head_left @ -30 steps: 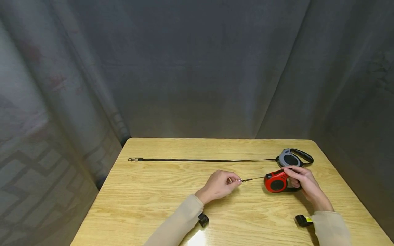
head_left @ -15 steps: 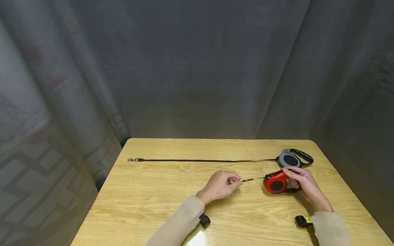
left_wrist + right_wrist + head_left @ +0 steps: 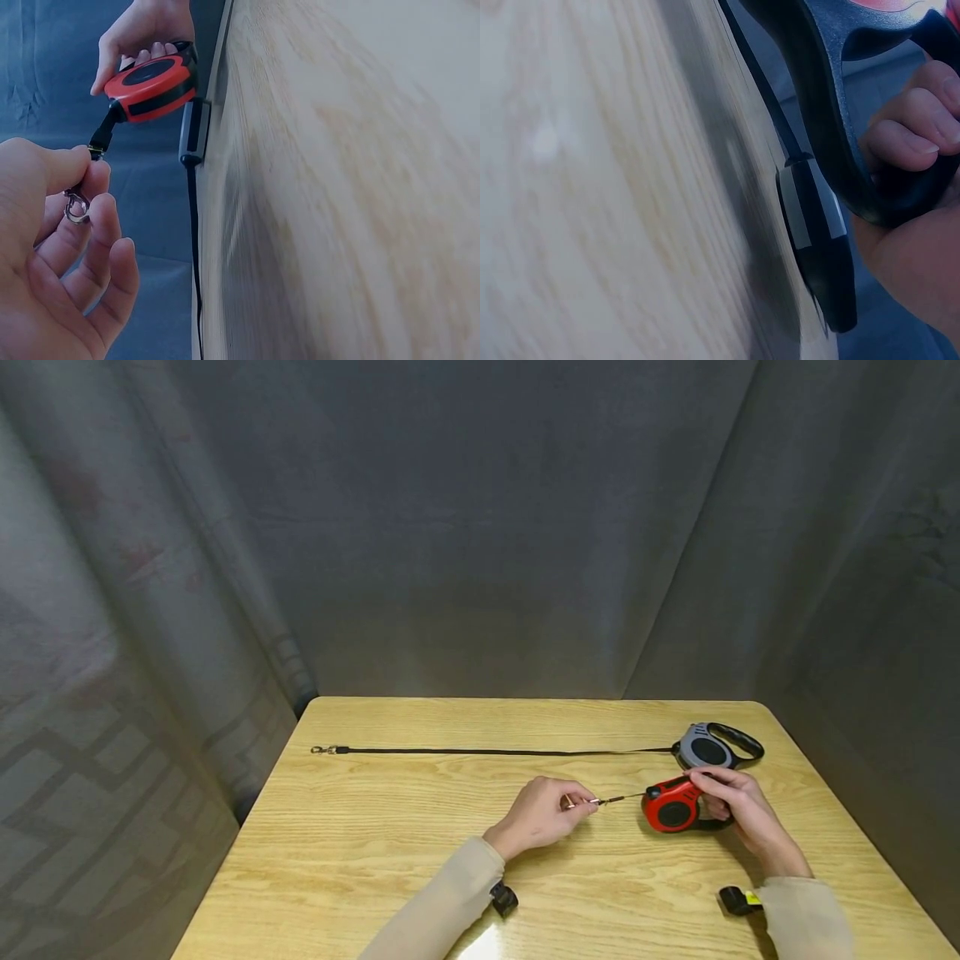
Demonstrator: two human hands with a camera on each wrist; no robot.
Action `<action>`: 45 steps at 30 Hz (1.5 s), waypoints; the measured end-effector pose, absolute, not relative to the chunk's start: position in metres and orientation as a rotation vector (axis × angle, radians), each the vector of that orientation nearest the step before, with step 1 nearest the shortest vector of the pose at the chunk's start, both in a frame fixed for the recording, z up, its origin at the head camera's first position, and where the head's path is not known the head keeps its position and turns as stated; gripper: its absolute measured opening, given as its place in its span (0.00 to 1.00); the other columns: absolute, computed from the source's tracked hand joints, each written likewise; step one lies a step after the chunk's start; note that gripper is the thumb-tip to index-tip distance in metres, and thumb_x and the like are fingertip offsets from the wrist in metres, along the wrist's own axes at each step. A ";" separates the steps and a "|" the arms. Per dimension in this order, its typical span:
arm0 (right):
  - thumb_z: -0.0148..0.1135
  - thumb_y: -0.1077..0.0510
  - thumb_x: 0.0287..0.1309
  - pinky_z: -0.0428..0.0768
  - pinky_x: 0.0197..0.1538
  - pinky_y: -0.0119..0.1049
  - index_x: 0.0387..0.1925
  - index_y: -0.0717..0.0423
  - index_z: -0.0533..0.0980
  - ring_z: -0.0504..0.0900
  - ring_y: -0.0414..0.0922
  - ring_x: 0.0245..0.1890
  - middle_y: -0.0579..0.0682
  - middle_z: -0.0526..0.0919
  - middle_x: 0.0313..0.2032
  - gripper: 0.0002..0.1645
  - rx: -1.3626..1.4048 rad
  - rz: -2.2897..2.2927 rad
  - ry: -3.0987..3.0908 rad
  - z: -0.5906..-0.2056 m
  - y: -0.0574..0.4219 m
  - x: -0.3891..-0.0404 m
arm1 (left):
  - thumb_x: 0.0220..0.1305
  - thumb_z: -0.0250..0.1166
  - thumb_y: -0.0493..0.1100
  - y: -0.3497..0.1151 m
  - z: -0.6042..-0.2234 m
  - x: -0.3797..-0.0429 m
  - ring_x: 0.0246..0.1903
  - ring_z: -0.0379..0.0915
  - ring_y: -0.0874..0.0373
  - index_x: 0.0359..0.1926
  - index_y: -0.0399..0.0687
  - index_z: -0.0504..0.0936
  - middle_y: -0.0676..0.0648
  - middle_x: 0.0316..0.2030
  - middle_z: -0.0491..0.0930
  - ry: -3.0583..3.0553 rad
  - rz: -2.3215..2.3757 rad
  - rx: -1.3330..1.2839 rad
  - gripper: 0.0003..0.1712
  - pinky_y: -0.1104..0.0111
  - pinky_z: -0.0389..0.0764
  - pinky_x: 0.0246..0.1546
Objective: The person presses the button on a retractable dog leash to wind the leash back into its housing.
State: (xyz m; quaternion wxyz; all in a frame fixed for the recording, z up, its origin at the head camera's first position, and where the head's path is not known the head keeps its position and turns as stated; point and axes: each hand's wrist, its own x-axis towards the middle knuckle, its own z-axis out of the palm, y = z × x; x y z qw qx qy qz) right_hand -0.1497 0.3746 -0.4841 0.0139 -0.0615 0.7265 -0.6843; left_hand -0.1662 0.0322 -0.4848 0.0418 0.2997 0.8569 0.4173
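My right hand [image 3: 738, 806] grips the black handle [image 3: 821, 82] of a red retractable dog leash [image 3: 670, 806], its fingers curled through the loop. From the leash's nozzle a short dark strap [image 3: 102, 135] runs out to a metal snap hook [image 3: 76, 208]. Thumb and index finger of my left hand [image 3: 543, 814] pinch the strap end at this hook, and the other fingers curl loosely beneath it. The red casing is held above the table, tilted, with only a short stretch of strap between the two hands.
Behind the red leash lies a grey retractable leash [image 3: 703, 748] on the wooden table [image 3: 375, 860]. Its black strap [image 3: 480, 751] is stretched leftward across the table to a metal snap hook [image 3: 324, 749]. Grey curtains [image 3: 465, 543] hang behind and at both sides.
My left hand has moved slightly right, bringing the snap hook closer to the red casing and shortening the visible strap. The right hand stays almost still; the grey leash has not moved.
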 end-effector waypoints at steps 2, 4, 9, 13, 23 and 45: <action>0.55 0.67 0.78 0.54 0.28 0.47 0.43 0.41 0.89 0.55 0.54 0.21 0.39 0.71 0.19 0.21 -0.194 -2.133 2.262 -0.484 0.375 -0.150 | 0.77 0.65 0.56 0.033 -0.485 -0.166 0.25 0.71 0.77 0.48 0.60 0.93 0.66 0.33 0.86 2.622 1.278 0.912 0.13 0.79 0.73 0.31; 0.55 0.67 0.78 0.54 0.28 0.47 0.43 0.41 0.89 0.54 0.54 0.21 0.39 0.71 0.19 0.21 -0.198 -2.139 2.258 -0.484 0.375 -0.150 | 0.77 0.65 0.56 0.033 -0.485 -0.166 0.25 0.71 0.77 0.48 0.60 0.93 0.66 0.33 0.86 2.618 1.287 0.903 0.13 0.79 0.73 0.31; 0.55 0.67 0.78 0.54 0.29 0.47 0.43 0.41 0.89 0.54 0.54 0.21 0.39 0.70 0.19 0.21 -0.212 -2.142 2.252 -0.482 0.375 -0.151 | 0.77 0.65 0.55 0.034 -0.485 -0.166 0.26 0.72 0.76 0.48 0.60 0.93 0.66 0.32 0.86 2.608 1.309 0.890 0.13 0.79 0.73 0.31; 0.54 0.67 0.78 0.54 0.29 0.47 0.42 0.40 0.88 0.53 0.55 0.21 0.41 0.69 0.18 0.22 -0.218 -2.140 2.247 -0.482 0.374 -0.152 | 0.76 0.66 0.56 0.035 -0.485 -0.166 0.26 0.73 0.76 0.48 0.61 0.93 0.66 0.32 0.86 2.610 1.306 0.889 0.12 0.79 0.73 0.31; 0.53 0.69 0.77 0.53 0.28 0.47 0.42 0.42 0.88 0.53 0.54 0.21 0.40 0.69 0.19 0.22 -0.238 -2.169 2.214 -0.483 0.371 -0.152 | 0.77 0.65 0.56 0.038 -0.487 -0.167 0.26 0.71 0.77 0.48 0.61 0.93 0.67 0.32 0.85 2.617 1.297 0.884 0.12 0.79 0.73 0.31; 0.54 0.68 0.77 0.52 0.29 0.47 0.41 0.41 0.88 0.52 0.55 0.22 0.40 0.69 0.19 0.22 -0.190 -2.163 2.223 -0.484 0.371 -0.152 | 0.77 0.66 0.55 0.047 -0.486 -0.165 0.26 0.71 0.76 0.47 0.61 0.93 0.67 0.32 0.84 2.600 1.304 0.863 0.12 0.79 0.73 0.31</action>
